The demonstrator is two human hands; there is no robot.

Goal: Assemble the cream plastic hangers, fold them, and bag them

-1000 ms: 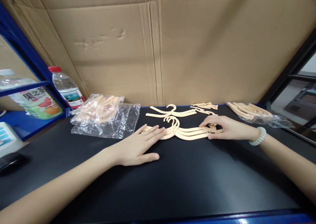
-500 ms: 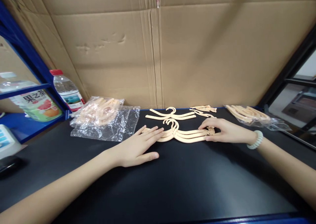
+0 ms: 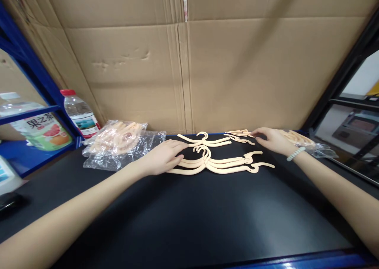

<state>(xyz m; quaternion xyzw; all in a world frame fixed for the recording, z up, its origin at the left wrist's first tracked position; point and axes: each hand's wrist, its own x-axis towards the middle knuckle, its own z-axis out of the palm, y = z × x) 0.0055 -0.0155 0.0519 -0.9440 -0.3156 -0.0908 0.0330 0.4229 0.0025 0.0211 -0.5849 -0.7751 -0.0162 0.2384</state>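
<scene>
Head view, both forearms reach in over the black tabletop (image 3: 189, 221).

Stack of cream plastic hangers (image 3: 216, 163) lies flat near mid-tabletop, long axis running 9 to 3 o'clock, hooks bunched at the middle and pointing toward 12.

Left hand (image 3: 162, 157): palm down, fingers loosely curled, fingertips resting on the 9 o'clock end of the stack. Nothing is gripped; it presses rather than holds.

Right hand (image 3: 274, 139): palm down, fingers spread flat, holding nothing, clear of the stack. It lies at about 1 o'clock from the stack's 3 o'clock end, fingertips touching a small bundle of loose cream pieces (image 3: 241, 134) toward the cardboard wall (image 3: 237, 71).

Single hanger (image 3: 204, 140) lies apart, just toward 12 from the stack, same axis.

Left hand is the nearer to the stack; right is nearer the small bundle.

At 10 o'clock: clear bags with hangers inside (image 3: 118, 142), water bottle (image 3: 79, 113) beyond. Bagged hangers (image 3: 304, 142) just beside the right wrist.
</scene>
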